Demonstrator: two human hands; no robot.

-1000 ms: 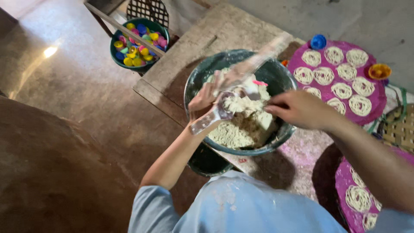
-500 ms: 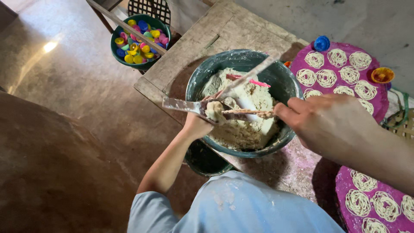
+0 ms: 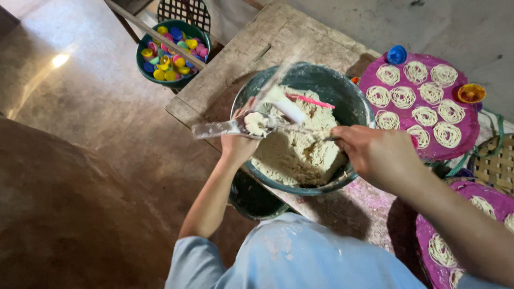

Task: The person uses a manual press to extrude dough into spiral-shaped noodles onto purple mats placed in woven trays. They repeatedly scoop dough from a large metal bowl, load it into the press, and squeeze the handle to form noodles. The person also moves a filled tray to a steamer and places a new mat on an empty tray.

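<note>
Floor: bare brown floor (image 3: 80, 176) fills the left side, open and unobstructed, running up to the near-left edge of the table.
Cap bowl: a green bowl of coloured caps (image 3: 172, 51) stands at upper left, well apart from the hands, with a wooden slat crossing over it.
Table: the wooden table (image 3: 257, 48) has its left corner just beside the left wrist; a bare stretch of board lies behind the basin.
Left hand: the left hand (image 3: 238, 142) sits at the basin's left rim, fingers (image 3: 247, 107) closed around a clear tube press (image 3: 235, 127) that lies roughly level, its tip past the rim over the table edge. A second ago the tube tilted down toward the person; now it is flatter and higher.
Dough: a pale lump of dough (image 3: 256, 123) sits at the tube's mouth; the main mass fills the basin (image 3: 348, 99), with a pink stick lying on top.
Right hand: the right hand (image 3: 375, 152) has drawn back to the right rim, fingers curled on a thin tool whose end is blurred; what it is I cannot tell.
Meaning: filling of the tube looks under way, not finished.
Right side: purple trays (image 3: 474, 126) of noodle coils crowd the right, touching a woven mat; little room there.
</note>
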